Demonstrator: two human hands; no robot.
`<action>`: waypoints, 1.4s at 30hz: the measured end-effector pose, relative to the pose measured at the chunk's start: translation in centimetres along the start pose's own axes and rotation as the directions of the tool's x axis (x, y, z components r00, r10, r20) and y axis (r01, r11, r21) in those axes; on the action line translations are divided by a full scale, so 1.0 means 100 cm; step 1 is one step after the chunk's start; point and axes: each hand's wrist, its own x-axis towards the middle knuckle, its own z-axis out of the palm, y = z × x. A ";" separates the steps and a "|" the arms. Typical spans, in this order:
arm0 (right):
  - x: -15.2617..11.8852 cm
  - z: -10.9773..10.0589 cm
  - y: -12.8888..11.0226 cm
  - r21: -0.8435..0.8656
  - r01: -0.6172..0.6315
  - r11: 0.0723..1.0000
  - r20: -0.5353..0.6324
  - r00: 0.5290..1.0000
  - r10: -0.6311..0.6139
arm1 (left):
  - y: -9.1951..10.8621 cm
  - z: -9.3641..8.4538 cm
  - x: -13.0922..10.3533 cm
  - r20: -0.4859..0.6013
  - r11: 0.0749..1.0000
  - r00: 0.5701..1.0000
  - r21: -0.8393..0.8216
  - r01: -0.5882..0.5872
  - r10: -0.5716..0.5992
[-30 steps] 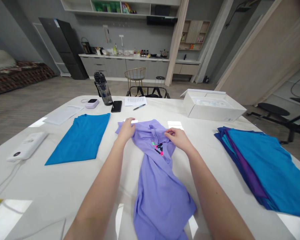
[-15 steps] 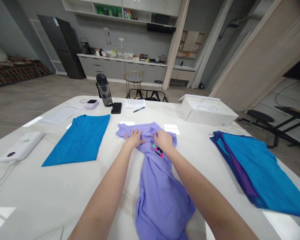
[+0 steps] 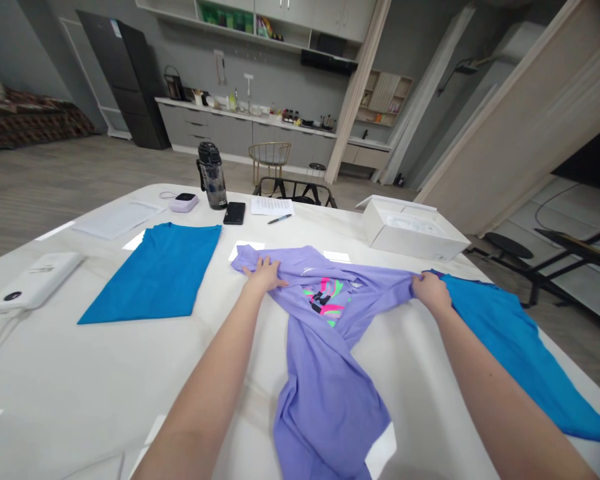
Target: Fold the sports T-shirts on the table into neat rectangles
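A lavender T-shirt (image 3: pixel 325 393) with a pink, green and black print lies twisted across the white table. My left hand (image 3: pixel 264 275) rests flat on its upper left part, fingers spread. Off to the right, my right hand (image 3: pixel 431 292) pinches the shirt's sleeve end and holds it stretched sideways; the fingertips are partly hidden. Just beyond that hand is a stack of folded shirts with a blue shirt (image 3: pixel 510 333) on top. Left of the lavender shirt, a folded blue T-shirt (image 3: pixel 155 277) lies flat.
An open white box (image 3: pixel 405 233) stands at the back right. Along the back are a water bottle (image 3: pixel 213 177), a phone (image 3: pixel 235 213), a pen (image 3: pixel 280 219) and a printed sheet (image 3: pixel 273 207). A white power bank (image 3: pixel 35 281) with a cable lies at the left.
My right hand has moved right, pulling the sleeve outward. The shirt's upper part is now spread wide and more of its print shows. My left hand stays nearly in place.
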 end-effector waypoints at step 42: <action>-0.074 0.068 -0.116 0.050 0.501 0.864 0.190 0.844 -0.501 | 0.021 0.026 -0.012 -0.197 0.979 0.964 0.131 -0.156 0.180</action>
